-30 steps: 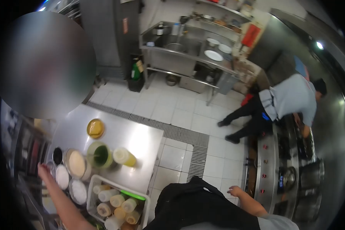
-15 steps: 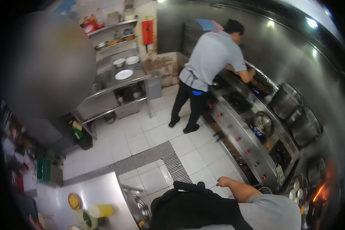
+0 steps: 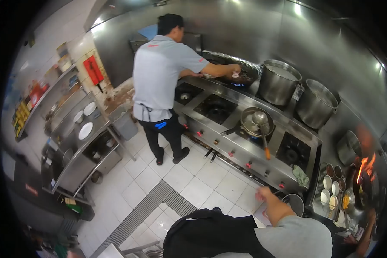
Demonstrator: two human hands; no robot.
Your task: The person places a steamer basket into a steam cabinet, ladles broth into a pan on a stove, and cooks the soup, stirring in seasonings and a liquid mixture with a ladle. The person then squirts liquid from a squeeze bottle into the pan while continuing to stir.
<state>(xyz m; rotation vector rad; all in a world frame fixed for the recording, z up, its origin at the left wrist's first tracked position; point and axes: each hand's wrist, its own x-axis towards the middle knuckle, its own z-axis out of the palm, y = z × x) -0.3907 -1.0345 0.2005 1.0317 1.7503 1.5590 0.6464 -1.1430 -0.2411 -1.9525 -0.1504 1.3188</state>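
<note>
My right hand (image 3: 262, 193) hangs over the floor in front of the stove, below a grey sleeve. Its fingers are smeared by motion, and nothing can be made out in them. Closest to it are the stove's front edge with red knobs (image 3: 281, 185) and a round metal pot (image 3: 293, 203) beside my forearm. My black apron (image 3: 210, 236) fills the bottom of the view. My left hand does not show. On the stove (image 3: 228, 137) a pan (image 3: 247, 118) holds a ladle with an orange handle (image 3: 267, 152).
A co-worker (image 3: 161, 81) in a grey shirt reaches over a large pan (image 3: 245, 77). Two tall stockpots (image 3: 279, 88) stand behind the burners. At right, flames (image 3: 365, 167) rise near seasoning bowls (image 3: 327, 182) and another person's arm (image 3: 367, 232). A floor grate (image 3: 146, 206) crosses the tiles.
My view has turned right and moved closer to the stove; the steel table at lower left has mostly left the view. The co-worker's arm now reaches further over the pan.
</note>
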